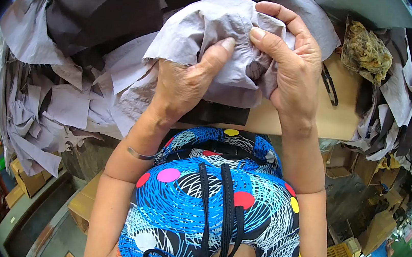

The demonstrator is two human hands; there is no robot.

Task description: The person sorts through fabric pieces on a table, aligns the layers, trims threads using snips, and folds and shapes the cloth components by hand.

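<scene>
A crumpled light grey cloth piece [229, 23] is held up between both hands over the work table. My left hand [186, 82] grips it from the left, its thumb pressed on the cloth and its other fingers hidden beneath. On the right, my right hand [296, 62] pinches the cloth's edge between thumb and fingers. Below the cloth lies a dark fabric piece [218, 114] on the tan table top [279, 118]. Right of my right hand, a small black tool [329, 84], perhaps snips, rests on the table.
Grey fabric scraps [67, 106] are piled at the left, with dark cloth [107, 8] behind them. A clump of yellowish fibre [367, 51] sits at the back right, beside more scraps [400, 96]. Cardboard boxes [379, 229] and a yellow crate [338, 256] stand on the floor.
</scene>
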